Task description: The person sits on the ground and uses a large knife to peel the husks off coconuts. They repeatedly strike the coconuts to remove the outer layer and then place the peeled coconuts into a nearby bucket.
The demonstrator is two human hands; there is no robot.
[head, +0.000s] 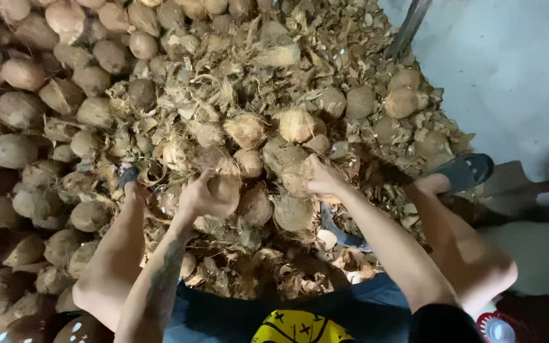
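Two hands down in the heap, both busy. Left hand [201,197] cupped around a husked coconut [225,187], fingers wrapped over its near side, clenched on it. Right hand [322,181] pressed against a second, lighter coconut [290,166] just right of the first; looks like a grasp, thumb side hidden, so cannot tell how firm. Both nuts at the centre of the coconut pile [39,108], bedded in loose husk scraps [236,82], touching neighbours on all sides.

Curved blade [341,235] lying in the scraps directly under the right forearm, edge direction unreadable. Bare knees either side, sandalled foot [462,171] planted on the debris at right. Metal bar [408,25] leaning at top right, bottle cap [495,329] at bottom right corner.

Risks, judged from this layout:
- Forearm dropped or drawn back across the blade: cut. Cause: blade half buried, easy to lose track of.
- Fibrous shell slipping out of the left grip onto shin or foot. Cause: dusty, rounded surface.
- Neighbouring nuts rolling inward once either is lifted. Cause: loose stacking, no support.
- Foot sliding on husk. Cause: unstable footing.
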